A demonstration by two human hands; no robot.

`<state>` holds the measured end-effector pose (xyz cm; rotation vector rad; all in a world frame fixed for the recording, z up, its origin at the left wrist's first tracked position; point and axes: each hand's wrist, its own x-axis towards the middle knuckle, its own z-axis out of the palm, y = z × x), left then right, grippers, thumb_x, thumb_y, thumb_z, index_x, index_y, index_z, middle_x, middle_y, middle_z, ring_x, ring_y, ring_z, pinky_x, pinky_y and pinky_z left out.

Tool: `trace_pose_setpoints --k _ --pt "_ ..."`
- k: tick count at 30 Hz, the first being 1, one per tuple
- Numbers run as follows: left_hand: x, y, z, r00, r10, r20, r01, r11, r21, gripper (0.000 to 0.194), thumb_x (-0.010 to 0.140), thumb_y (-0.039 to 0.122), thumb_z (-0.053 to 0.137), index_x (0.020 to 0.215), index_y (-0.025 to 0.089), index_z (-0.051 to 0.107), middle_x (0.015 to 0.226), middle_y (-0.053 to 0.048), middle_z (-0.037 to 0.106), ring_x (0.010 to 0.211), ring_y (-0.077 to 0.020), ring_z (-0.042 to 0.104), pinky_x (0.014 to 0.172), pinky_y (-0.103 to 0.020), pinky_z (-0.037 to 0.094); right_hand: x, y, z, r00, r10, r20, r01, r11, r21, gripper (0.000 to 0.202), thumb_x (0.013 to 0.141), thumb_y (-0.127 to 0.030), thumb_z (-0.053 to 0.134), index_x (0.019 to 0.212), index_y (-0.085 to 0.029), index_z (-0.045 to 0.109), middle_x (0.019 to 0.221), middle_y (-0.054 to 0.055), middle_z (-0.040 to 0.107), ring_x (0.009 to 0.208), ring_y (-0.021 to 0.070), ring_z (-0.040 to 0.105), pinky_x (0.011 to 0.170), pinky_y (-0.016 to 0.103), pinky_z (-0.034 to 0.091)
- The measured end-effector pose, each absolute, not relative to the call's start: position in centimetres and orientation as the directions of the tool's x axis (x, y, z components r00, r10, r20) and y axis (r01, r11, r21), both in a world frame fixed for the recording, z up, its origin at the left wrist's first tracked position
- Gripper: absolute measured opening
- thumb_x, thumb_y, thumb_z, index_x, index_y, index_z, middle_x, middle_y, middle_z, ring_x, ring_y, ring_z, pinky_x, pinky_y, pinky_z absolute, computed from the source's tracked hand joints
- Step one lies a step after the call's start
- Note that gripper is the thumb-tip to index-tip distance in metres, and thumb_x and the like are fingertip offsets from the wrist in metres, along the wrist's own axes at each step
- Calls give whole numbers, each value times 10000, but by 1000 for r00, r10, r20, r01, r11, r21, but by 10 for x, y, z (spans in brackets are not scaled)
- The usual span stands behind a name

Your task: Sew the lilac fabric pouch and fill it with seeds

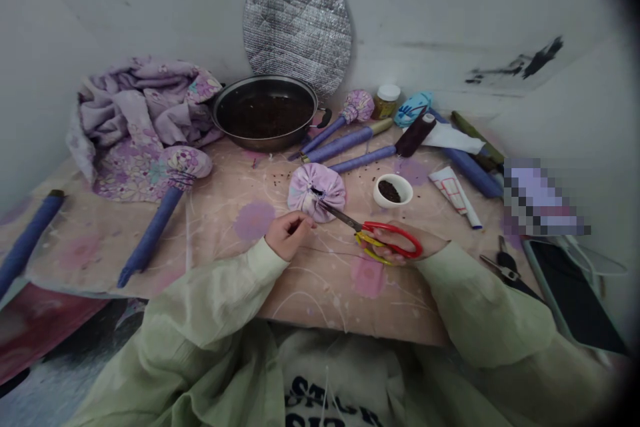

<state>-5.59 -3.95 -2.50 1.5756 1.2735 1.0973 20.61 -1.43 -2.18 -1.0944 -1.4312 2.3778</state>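
Note:
A round gathered pouch of purple floral fabric (304,195) lies mid-table, with a small dark opening at its centre. My right hand (395,243) is closed around scissors (373,230) with red and yellow handles; the blade tips point left and reach the pouch's opening. Just below the pouch, my left hand (290,233) is closed, its fingertips pinched on thread too fine to follow clearly. A thin dark thread (340,253) trails across the cloth from beneath that hand toward the right one. A small white cup (378,196) of dark grains stands right of the pouch.
At the back sits a dark two-handled pan (230,136), its silvery round cover (297,20) leaning on the wall. Left are bunched purple fabric (135,113) and a fabric-headed stick (153,237). Several wrapped sticks, a dark thread spool (414,135), a tube (450,190) and a phone (575,297) lie right.

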Motion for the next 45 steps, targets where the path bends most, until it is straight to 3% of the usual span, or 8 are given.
trace_pose_setpoints --k 10,21,27,45 --pt "-57 -37 -24 121 984 127 239 -153 959 300 790 394 526 671 137 626 446 46 425 430 -71 351 442 -204 290 208 -10 -29 -697 463 -547 230 -578 -783 573 722 -664 572 899 -120 540 510 -88 390 311 1 280 273 121 219" --pt "-59 -35 -35 99 985 143 264 -165 950 297 788 397 533 653 147 621 491 13 525 463 -81 426 459 -199 332 199 3 -41 -755 379 -534 188 -656 -731 595 648 -695 611 851 -146 507 474 -113 370 283 0 231 253 129 167" --pt "-63 -33 -35 101 985 139 293 -163 942 265 769 359 531 615 154 601 521 -5 585 477 -92 484 488 -203 381 199 6 -45 -762 368 -533 175 -675 -717 535 716 -649 582 870 -140 518 490 -107 376 294 1 243 264 131 170" --pt "-65 -30 -32 101 986 132 348 -159 924 216 677 276 503 512 162 583 494 -17 609 480 -108 535 498 -201 418 199 5 -44 -777 358 -518 155 -689 -708 534 721 -640 592 879 -134 523 478 -100 386 295 6 257 259 131 177"
